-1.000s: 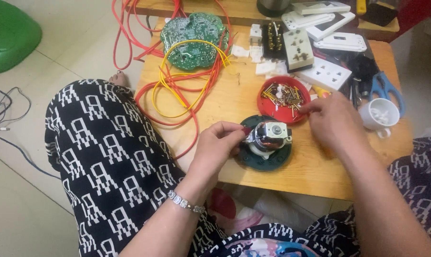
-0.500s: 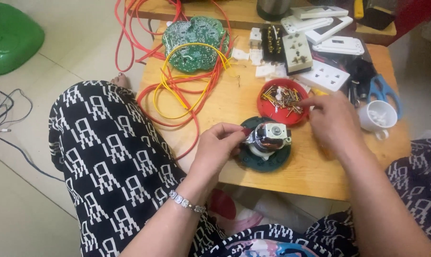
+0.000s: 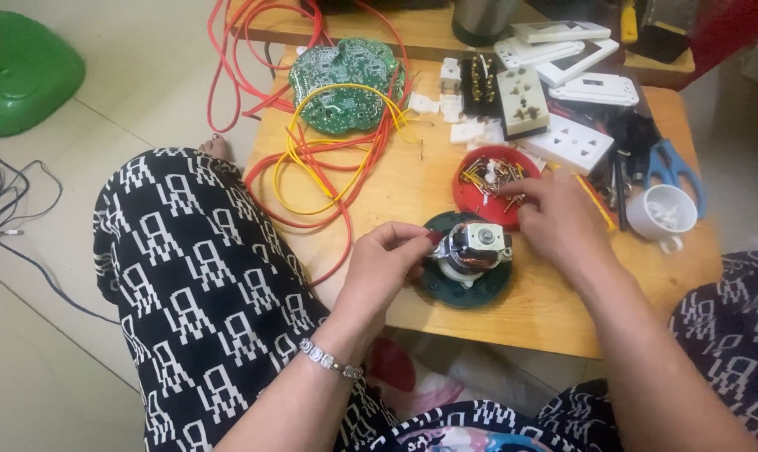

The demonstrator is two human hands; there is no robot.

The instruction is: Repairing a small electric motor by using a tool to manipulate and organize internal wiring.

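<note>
A small electric motor [image 3: 473, 249] with a metal core sits on a dark green round base [image 3: 467, 285] near the front edge of a low wooden table [image 3: 412, 192]. My left hand [image 3: 385, 268] pinches the motor's left side with thumb and fingers. My right hand [image 3: 553, 216] reaches into a red shallow dish [image 3: 471, 191] of small screws and metal bits just behind the motor, fingertips among the pieces. Whether it has picked one up is hidden.
Red and yellow wires [image 3: 329, 167] loop over the table's left half around a green circuit board [image 3: 345, 82]. White sockets and switch plates [image 3: 563, 100] lie at the back. Blue-handled scissors [image 3: 668, 167] and a white cup [image 3: 664, 213] are right. A green stool [image 3: 19, 71] stands on the floor.
My right hand has shifted slightly left, fingertips now further inside the red dish. The left hand stays on the motor.
</note>
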